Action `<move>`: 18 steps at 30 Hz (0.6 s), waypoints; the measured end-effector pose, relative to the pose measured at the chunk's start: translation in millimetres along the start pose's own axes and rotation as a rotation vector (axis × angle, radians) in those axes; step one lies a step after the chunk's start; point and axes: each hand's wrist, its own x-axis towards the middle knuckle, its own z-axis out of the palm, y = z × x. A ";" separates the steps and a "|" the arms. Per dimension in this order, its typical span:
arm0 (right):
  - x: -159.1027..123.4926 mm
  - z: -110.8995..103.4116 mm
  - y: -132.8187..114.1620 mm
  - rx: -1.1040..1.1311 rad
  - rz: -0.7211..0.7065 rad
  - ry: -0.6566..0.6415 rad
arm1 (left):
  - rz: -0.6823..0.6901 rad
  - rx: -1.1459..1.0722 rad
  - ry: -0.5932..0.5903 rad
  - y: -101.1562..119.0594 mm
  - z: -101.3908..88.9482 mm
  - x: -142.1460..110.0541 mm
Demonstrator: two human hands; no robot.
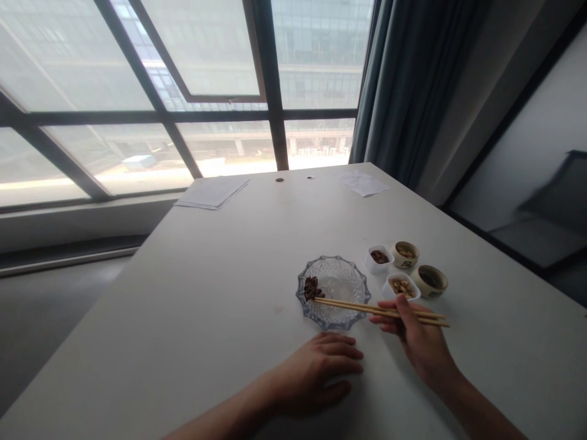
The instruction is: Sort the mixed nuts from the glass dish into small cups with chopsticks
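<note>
My right hand [415, 333] is closed around a pair of wooden chopsticks [353, 305]. Their tips reach over the scalloped clear glass plate [332, 321] and touch a small heap of dark brown pieces [312, 288] at its left side. Flat on the table just in front of the plate rests my left hand [323, 366], fingers stretched out, holding nothing. Beside the right hand stands a white dish of light brown pieces [402, 287]. Behind it sits another white dish with dark pieces [380, 257].
Two cream cups stand right of the white dishes, one with light pieces [406, 253], the other dark inside [430, 280]. Paper sheets [213, 192] lie at the table's far left, and more papers [363, 182] at the far right. Windows and a dark curtain [398, 79] border the far edge.
</note>
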 end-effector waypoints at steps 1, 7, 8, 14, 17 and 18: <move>-2.3 -4.8 -4.6 0.027 0.006 0.046 | 0.002 -0.001 -0.001 0.0 -0.2 0.1; -4.6 -85.4 -42.7 0.061 -0.115 0.375 | -0.010 -0.003 -0.006 2.3 -2.1 0.9; -3.7 -102.8 -49.1 0.033 -0.177 0.432 | -0.013 -0.004 -0.005 2.7 -2.5 1.0; -2.4 -160.1 -75.2 -0.313 -0.411 0.534 | -0.017 0.000 -0.001 3.4 -3.1 2.1; -5.1 -156.8 -86.6 -0.527 -0.484 0.500 | -0.019 0.004 -0.004 4.2 -3.8 2.8; -6.1 -153.3 -90.2 -0.563 -0.491 0.496 | -0.021 0.004 -0.007 4.6 -4.2 3.0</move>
